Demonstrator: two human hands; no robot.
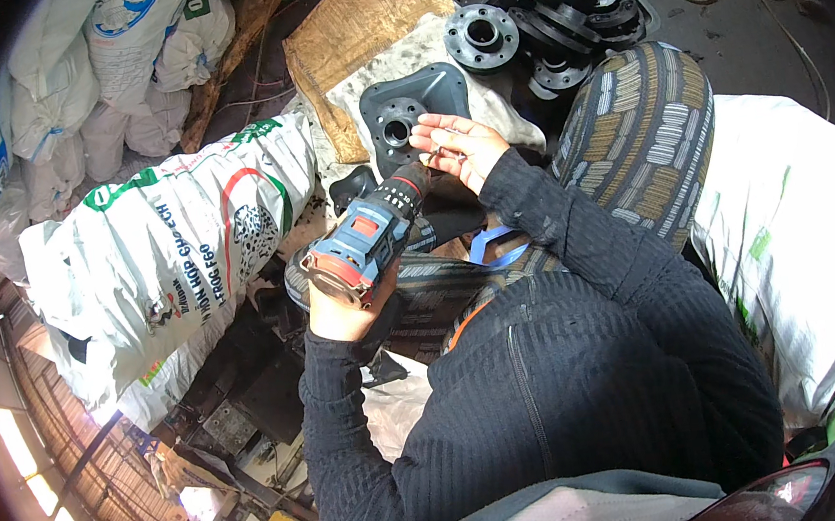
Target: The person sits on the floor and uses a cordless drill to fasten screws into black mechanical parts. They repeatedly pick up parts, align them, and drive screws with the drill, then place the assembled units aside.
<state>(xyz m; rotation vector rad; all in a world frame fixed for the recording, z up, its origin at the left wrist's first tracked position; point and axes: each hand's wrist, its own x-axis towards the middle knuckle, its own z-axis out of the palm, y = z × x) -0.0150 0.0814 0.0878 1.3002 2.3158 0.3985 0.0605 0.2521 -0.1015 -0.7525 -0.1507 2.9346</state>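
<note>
My left hand (339,315) is wrapped round the handle of a blue and red cordless drill (365,237). Its black chuck points up and to the right, toward my right hand (470,151). The right hand is turned partly palm up, thumb and fingers pinched together just beside the chuck tip. What they pinch is too small to make out. Just beyond the chuck lies a black square housing (433,88) with rounded corners. A round flange with bolt holes (394,122) sits in its middle. A smaller black part (354,184) rests left of it.
Several round metal flanges (482,38) are piled in a tray at the far right. Cardboard (356,35) and a pale cloth (515,122) lie under the housing. Full white sacks (175,244) stand at the left, another white sack (787,235) at the right. A thin hose (806,62) lies on the floor.
</note>
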